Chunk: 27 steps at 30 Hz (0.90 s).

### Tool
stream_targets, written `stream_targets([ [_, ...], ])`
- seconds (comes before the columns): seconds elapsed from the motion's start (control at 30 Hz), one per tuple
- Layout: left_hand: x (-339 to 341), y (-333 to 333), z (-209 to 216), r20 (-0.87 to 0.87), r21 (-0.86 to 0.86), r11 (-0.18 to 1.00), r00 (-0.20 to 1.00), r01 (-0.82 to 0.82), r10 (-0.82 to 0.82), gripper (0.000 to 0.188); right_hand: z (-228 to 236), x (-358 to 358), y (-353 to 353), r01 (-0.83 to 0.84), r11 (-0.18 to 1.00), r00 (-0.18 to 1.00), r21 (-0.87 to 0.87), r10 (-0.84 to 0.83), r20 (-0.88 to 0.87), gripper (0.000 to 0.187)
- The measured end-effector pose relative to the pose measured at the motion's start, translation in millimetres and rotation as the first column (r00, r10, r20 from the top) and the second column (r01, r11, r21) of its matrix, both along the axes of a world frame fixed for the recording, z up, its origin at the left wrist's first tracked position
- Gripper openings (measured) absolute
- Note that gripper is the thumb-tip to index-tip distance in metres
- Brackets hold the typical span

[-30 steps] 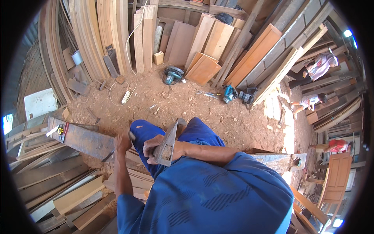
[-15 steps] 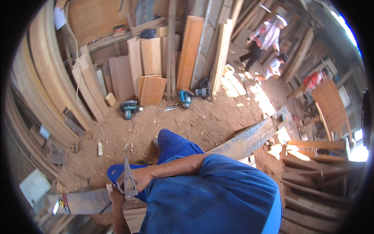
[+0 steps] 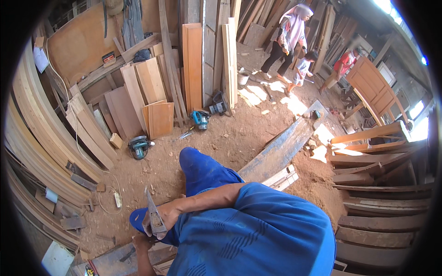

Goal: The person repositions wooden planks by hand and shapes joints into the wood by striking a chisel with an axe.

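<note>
My right hand (image 3: 168,215) is closed round a hammer, held above my blue-trousered leg. Its dark metal head (image 3: 157,221) narrows to a point at the far end, and the handle is hidden beneath. Just below and nearer to me, my left hand (image 3: 141,241) looks curled over the wooden plank (image 3: 113,262). What those fingers hold is hidden. A thin dark tool (image 3: 125,258) lies on the plank beside that hand.
Two teal power tools, a circular saw (image 3: 139,147) and another (image 3: 200,119), sit on the sawdust floor. Boards (image 3: 191,69) lean at the back. A worn plank (image 3: 276,152) runs to the right, near stacked timber (image 3: 377,225). People (image 3: 287,41) are at the far right.
The view has swung right, so the surroundings sit farther left. The pale block beside my left hand no longer shows. The hammer stays in my right hand, and the standing person has shifted.
</note>
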<state>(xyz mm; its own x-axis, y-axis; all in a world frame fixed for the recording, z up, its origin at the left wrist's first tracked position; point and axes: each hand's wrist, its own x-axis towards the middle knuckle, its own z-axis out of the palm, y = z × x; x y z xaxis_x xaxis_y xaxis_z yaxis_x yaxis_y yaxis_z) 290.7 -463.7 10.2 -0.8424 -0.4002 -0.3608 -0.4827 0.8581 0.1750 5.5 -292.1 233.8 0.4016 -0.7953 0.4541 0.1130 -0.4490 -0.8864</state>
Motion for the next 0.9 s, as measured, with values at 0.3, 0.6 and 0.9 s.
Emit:
stream_targets([
  [0.3, -5, 35, 37, -0.008, -0.127, 0.981, 0.989, -0.149, 0.149, 0.081, 3, 5, 3, -0.016, 0.999, 0.999, 0.028, 0.017, -0.027, 0.033],
  [0.6, -22, 58, 67, 0.127, -0.148, 0.924, 0.920, -0.353, 0.372, 0.066, -17, 2, 6, 0.007, 0.991, 0.999, 0.136, -0.001, -0.048, 0.034],
  [0.9, 18, 37, 35, 0.040, -0.099, 0.971, 0.974, -0.220, 0.225, 0.075, -8, 14, 1, -0.042, 0.995, 0.997, -0.092, 0.036, -0.065, 0.034],
])
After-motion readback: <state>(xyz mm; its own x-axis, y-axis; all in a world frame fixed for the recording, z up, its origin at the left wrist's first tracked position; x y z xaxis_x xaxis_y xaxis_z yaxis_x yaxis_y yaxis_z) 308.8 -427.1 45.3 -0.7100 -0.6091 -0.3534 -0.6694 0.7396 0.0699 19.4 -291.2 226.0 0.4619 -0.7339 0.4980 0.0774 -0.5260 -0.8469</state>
